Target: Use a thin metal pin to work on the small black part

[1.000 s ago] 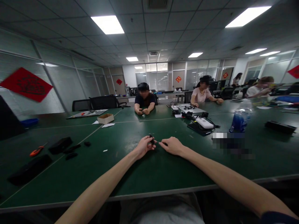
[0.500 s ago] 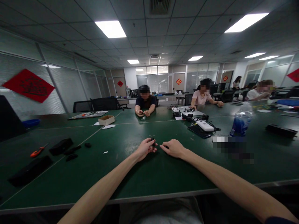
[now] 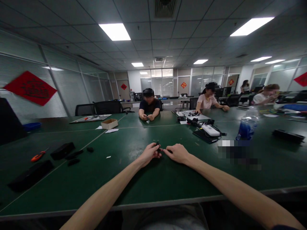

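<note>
Over the green table (image 3: 134,182), my left hand (image 3: 149,154) pinches a small black part (image 3: 157,147) between thumb and fingers. My right hand (image 3: 177,153) is closed just to the right of it, around what looks like a small screwdriver (image 3: 170,151). Only a bit of its dark handle shows; its thin shaft points left at the black part. Whether the tip touches the part is too small to tell. Both forearms rest close to the table's front edge.
Left lie an orange-handled screwdriver (image 3: 38,156), black cases (image 3: 31,175) and small black pieces (image 3: 73,162). An open cardboard box (image 3: 109,124) stands farther off. To the right are a white device (image 3: 210,130) and a bottle (image 3: 247,127). A co-worker (image 3: 149,105) sits opposite.
Both hands stay nearly in place with the same hold. The gap between them looks slightly smaller, and less of the thin shaft shows. The view has tilted a little.
</note>
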`<control>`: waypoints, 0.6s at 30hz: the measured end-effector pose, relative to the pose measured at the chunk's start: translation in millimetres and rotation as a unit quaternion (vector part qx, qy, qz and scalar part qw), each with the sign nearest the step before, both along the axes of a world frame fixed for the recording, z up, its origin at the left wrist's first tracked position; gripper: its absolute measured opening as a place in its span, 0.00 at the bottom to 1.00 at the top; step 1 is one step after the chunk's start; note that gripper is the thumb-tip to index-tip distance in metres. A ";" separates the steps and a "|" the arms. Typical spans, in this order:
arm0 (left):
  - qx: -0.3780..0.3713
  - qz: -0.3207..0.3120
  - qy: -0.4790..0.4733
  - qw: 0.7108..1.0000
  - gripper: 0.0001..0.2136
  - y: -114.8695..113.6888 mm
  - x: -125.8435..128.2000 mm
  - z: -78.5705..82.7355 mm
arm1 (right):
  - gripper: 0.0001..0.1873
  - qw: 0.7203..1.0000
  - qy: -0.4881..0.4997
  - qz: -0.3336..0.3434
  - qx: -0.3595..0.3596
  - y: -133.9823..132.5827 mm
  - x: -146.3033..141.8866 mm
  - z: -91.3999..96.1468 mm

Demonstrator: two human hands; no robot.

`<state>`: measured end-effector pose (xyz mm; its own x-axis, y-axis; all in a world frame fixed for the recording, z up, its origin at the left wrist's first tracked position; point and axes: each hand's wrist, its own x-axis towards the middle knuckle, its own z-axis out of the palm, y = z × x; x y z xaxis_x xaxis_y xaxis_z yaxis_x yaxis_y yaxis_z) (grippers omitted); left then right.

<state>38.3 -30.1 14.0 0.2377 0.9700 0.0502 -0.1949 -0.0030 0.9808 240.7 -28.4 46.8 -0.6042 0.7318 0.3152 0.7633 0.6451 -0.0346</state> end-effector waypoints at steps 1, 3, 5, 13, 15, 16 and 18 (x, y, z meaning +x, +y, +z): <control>-0.002 0.000 -0.002 1.000 0.13 0.1 -0.1 0.4 | 0.27 1.000 0.005 -0.009 -0.003 0.7 1.3 1.7; -0.001 -0.006 -0.007 1.000 0.13 -0.7 -0.1 1.9 | 0.28 1.000 0.010 -0.022 -0.010 1.8 3.8 4.6; -0.004 -0.006 -0.009 1.000 0.12 -2.0 0.2 3.9 | 0.27 0.999 0.007 -0.028 -0.016 2.2 5.4 6.2; -0.008 0.030 -0.013 0.999 0.12 -2.1 0.3 5.3 | 0.27 1.000 -0.013 0.002 -0.013 2.0 5.3 5.4; 0.007 0.031 -0.008 0.999 0.13 -1.8 -0.2 4.6 | 0.27 1.000 -0.020 -0.005 -0.012 2.7 5.6 4.6; 0.015 0.032 -0.006 0.999 0.13 -1.8 -0.3 4.1 | 0.27 1.000 -0.024 -0.009 -0.014 3.0 5.9 4.2; 0.027 0.036 -0.002 0.999 0.14 -2.0 -0.3 3.1 | 0.28 0.999 -0.031 -0.015 -0.017 3.6 6.5 3.4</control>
